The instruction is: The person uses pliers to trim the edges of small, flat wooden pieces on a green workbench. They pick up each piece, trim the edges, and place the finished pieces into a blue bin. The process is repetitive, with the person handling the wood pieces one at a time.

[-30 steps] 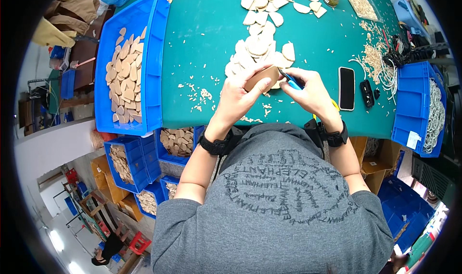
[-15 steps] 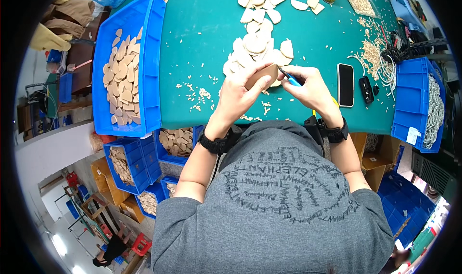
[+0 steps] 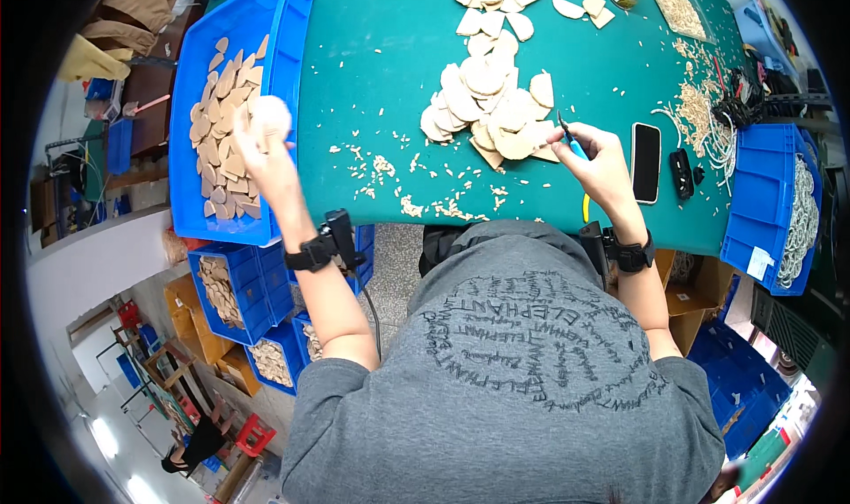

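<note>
Your left hand (image 3: 266,154) is out at ten o'clock over the blue bin (image 3: 190,212) of wooden pieces, fingers closed around one pale wooden piece (image 3: 270,114). Your right hand (image 3: 602,163), at two o'clock, is closed on a blue-handled cutter (image 3: 571,141) just beside the pile of wooden pieces (image 3: 487,110) on the green surface (image 3: 381,70).

The green worktop (image 3: 372,79) lies open between the large blue plastic bin of flat wooden pieces (image 3: 226,141) at its left edge and the heap of pale wooden discs (image 3: 491,114) at centre, with only small wood chips (image 3: 425,205) scattered there. Toward the right edge, a black phone (image 3: 645,161) and tangled wood shavings (image 3: 699,114) crowd the passage.
</note>
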The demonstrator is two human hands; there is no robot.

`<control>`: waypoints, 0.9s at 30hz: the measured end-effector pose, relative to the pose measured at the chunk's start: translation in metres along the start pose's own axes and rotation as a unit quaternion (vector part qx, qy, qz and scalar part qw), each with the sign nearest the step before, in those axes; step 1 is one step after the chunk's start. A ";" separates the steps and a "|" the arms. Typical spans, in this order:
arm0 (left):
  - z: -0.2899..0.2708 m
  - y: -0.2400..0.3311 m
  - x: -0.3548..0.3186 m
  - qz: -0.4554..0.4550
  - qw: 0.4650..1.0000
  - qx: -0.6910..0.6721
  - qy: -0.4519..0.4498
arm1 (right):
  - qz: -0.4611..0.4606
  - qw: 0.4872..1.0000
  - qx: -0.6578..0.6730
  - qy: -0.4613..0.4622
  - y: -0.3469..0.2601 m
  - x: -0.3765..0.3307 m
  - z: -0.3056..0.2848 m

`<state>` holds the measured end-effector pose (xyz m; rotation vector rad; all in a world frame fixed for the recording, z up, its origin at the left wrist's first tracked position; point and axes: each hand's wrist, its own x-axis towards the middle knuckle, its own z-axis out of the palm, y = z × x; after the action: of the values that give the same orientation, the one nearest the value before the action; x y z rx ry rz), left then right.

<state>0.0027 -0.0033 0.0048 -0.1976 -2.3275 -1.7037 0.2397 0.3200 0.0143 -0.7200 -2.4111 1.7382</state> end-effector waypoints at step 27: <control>0.185 -0.060 -0.076 0.015 0.896 0.165 -0.411 | -0.017 1.000 0.014 0.016 0.020 0.004 0.018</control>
<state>0.0380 0.1566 -0.1240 -1.0563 -3.1128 -1.3068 0.2363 0.3107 -0.0109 -0.6941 -2.3601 1.7294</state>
